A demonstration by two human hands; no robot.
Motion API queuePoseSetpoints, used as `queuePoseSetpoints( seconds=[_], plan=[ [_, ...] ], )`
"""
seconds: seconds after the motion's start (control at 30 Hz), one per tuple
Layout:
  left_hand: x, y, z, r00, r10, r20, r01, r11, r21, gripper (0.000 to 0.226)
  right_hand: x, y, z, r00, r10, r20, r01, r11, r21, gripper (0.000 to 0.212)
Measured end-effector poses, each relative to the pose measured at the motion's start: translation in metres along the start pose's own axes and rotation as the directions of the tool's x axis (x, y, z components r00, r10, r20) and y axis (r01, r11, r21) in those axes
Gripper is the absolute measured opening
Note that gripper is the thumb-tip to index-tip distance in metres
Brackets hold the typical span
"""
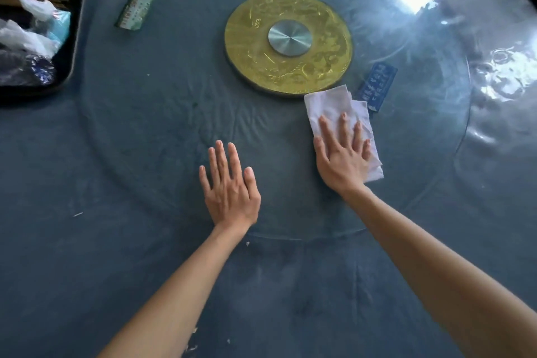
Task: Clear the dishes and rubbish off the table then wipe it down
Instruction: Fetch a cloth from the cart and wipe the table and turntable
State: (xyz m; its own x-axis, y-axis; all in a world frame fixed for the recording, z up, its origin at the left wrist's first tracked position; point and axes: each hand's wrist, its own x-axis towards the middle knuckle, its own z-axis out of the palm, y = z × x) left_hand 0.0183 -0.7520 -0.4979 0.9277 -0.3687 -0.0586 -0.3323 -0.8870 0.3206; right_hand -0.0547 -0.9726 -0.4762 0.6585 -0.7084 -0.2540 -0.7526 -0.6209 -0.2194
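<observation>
While the right hand (344,154) presses flat on the soft white cloth (331,104) just below the gold disc (290,38), the left hand (231,187) rests flat and empty on the desk (87,270). Light, floppy cloth probably slides best under a flat palm.

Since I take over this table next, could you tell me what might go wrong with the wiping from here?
The white cloth under the right hand lies against the blue card, so a further stroke could push the card along. Crumbs near the table edge could be missed. The green packet is not yet cleared.
</observation>
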Motion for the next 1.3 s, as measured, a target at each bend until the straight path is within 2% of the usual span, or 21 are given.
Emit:
queuePoseSetpoints(
  seconds=[0.03,0.1,0.17,0.23,0.33,0.4,0.5,0.57,0.63,0.73,0.83,0.9,0.97,1.07,1.2,1.23,1.3],
  plan=[
    [0.005,-0.007,-0.003,1.0,0.01,0.008,-0.01,1.0,0.004,0.064,-0.022,-0.005,0.008,0.998,-0.057,-0.005,0.057,0.998,-0.008,0.052],
    [0.016,-0.024,-0.01,0.999,0.036,0.021,-0.037,0.999,0.024,0.064,-0.064,-0.014,0.022,0.965,-0.26,-0.032,0.259,0.965,-0.035,0.052],
    [0.03,-0.041,-0.02,0.997,0.066,0.041,-0.068,0.997,0.042,0.065,-0.091,-0.024,0.033,0.871,-0.489,-0.043,0.487,0.871,-0.06,0.049],
    [0.049,-0.059,-0.033,0.991,0.115,0.065,-0.118,0.992,0.037,0.066,-0.102,-0.034,0.041,0.739,-0.674,0.002,0.671,0.736,-0.085,0.047],
    [0.072,-0.082,-0.049,0.988,0.142,0.054,-0.145,0.988,0.053,0.061,-0.103,-0.052,0.045,0.586,-0.809,0.033,0.809,0.583,-0.076,0.047],
    [0.074,-0.085,-0.055,0.999,0.041,-0.004,-0.041,0.999,0.0,0.058,-0.095,-0.061,0.044,0.547,-0.836,0.041,0.836,0.543,-0.082,0.045],
    [0.053,-0.067,-0.054,0.996,-0.09,-0.019,0.084,0.976,-0.203,0.065,-0.068,-0.065,0.035,0.572,-0.815,0.091,0.817,0.557,-0.149,0.045],
    [0.038,-0.049,-0.048,0.994,-0.108,0.005,0.106,0.959,-0.261,0.068,-0.046,-0.066,0.023,0.638,-0.756,0.146,0.767,0.607,-0.209,0.049],
    [0.033,-0.035,-0.042,0.989,-0.15,0.012,0.147,0.949,-0.279,0.06,-0.033,-0.071,0.014,0.705,-0.691,0.159,0.706,0.663,-0.251,0.052],
    [0.04,-0.031,-0.045,0.986,-0.167,-0.025,0.153,0.945,-0.291,0.048,-0.052,-0.103,0.017,0.77,-0.634,0.073,0.638,0.763,-0.104,0.058],
    [0.052,-0.051,-0.056,0.987,-0.133,-0.091,0.109,0.967,-0.229,0.04,-0.081,-0.15,0.038,0.775,-0.63,0.048,0.628,0.776,0.051,0.069],
    [0.062,-0.067,-0.065,0.986,-0.141,-0.09,0.117,0.966,-0.232,0.033,-0.086,-0.176,0.053,0.806,-0.586,0.088,0.58,0.81,0.086,0.081],
    [0.073,-0.079,-0.073,0.986,-0.161,-0.036,0.141,0.936,-0.323,0.029,-0.083,-0.193,0.064,0.838,-0.537,0.097,0.538,0.843,0.019,0.087],
    [0.085,-0.089,-0.082,0.98,-0.201,0.0,0.181,0.883,-0.434,0.03,-0.08,-0.202,0.073,0.844,-0.534,0.05,0.536,0.843,-0.042,0.077],
    [0.075,-0.085,-0.084,0.95,-0.311,-0.023,0.248,0.798,-0.549,0.03,-0.059,-0.191,0.067,0.785,-0.62,-0.024,0.62,0.785,0.011,0.057],
    [0.068,-0.079,-0.082,0.952,-0.303,-0.04,0.231,0.798,-0.556,0.035,-0.049,-0.185,0.063,0.775,-0.632,-0.014,0.632,0.775,-0.009,0.055],
    [0.051,-0.063,-0.074,0.98,-0.184,-0.078,0.122,0.857,-0.502,0.052,-0.019,-0.171,0.052,0.788,-0.615,0.005,0.614,0.785,-0.082,0.054]
  ],
)
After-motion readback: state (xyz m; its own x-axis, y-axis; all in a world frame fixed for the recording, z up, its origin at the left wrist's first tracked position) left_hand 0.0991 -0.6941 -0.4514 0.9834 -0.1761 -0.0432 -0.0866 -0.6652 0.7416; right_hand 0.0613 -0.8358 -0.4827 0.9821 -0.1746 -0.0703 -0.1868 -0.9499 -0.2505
